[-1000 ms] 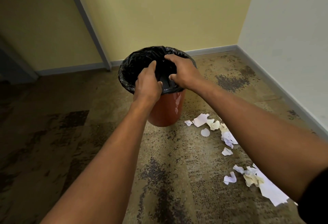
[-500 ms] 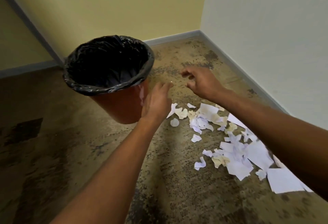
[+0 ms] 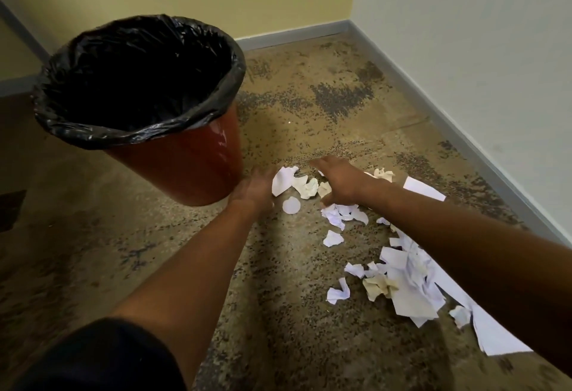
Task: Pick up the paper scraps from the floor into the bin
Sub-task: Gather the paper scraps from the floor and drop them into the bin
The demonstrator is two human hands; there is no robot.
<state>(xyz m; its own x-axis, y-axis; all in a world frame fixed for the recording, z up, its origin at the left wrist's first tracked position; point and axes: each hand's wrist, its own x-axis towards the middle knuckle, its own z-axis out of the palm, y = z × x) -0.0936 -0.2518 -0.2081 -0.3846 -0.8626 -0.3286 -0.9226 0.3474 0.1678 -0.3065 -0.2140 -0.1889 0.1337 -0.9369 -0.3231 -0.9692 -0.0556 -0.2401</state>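
Observation:
A red bin (image 3: pixel 198 170) lined with a black bag (image 3: pixel 93 133) stands on the floor at the left. White and cream paper scraps (image 3: pixel 399 285) lie scattered to its right, running from the bin's foot towards the lower right. My left hand (image 3: pixel 255 187) hovers low beside the bin's base, fingers apart, next to a white scrap (image 3: pixel 283 180). My right hand (image 3: pixel 339 181) is spread flat over the crumpled scraps nearest the bin. Neither hand holds anything that I can see.
Speckled brown floor (image 3: pixel 309 118) meets a yellow wall behind the bin and a pale wall (image 3: pixel 479 50) on the right, with a grey skirting board (image 3: pixel 448 118) along both. A larger white sheet (image 3: pixel 495 335) lies at the lower right.
Both hands left the bin's rim and dropped to the floor scraps at its right. The view turned right and moved closer to the floor.

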